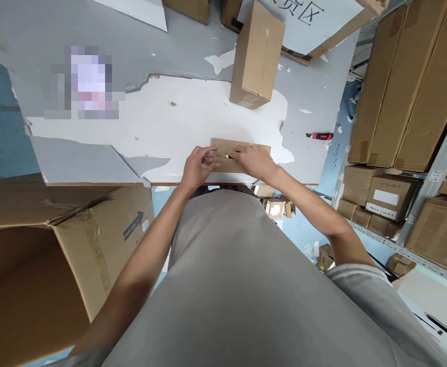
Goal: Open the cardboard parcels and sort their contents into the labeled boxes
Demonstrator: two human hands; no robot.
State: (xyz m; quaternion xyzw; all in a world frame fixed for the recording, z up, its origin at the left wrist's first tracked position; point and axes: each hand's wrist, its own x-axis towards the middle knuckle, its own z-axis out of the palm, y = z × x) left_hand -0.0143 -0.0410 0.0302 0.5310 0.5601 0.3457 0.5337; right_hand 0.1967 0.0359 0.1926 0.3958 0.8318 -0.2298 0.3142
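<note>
- Flat cardboard piece (227, 145): it lies on the white table (192, 117) at the near edge, directly in front of the person. It serves as the landmark for everything below.
- Left hand (197, 165): it is at the left end of the cardboard piece, with fingers curled in and thumb meeting fingertips. It appears to pinch one end of a slender yellow-marked item (227, 156) that lies across the piece.
- Right hand (254, 160): it rests palm-down on the right half of the cardboard piece, with the fingers reaching toward the yellow mark. Its own back hides the grip, so whether it clasps the item cannot be told.
- Progress, as a judgement: the cardboard piece is still flat, with no side raised. The work on its surface looks early or midway, and no finished result is visible.
- Utility knife (320, 135): red and black, it lies to the right of the cardboard piece, well apart and untouched.
- Upright box (257, 56): it stands closed beyond the cardboard piece, farther up the table.
- Open carton (93, 244): it sits to the left of the cardboard piece and below it, off the table.
- Shelved cartons (399, 86): they are stacked far to the right of the cardboard piece.
</note>
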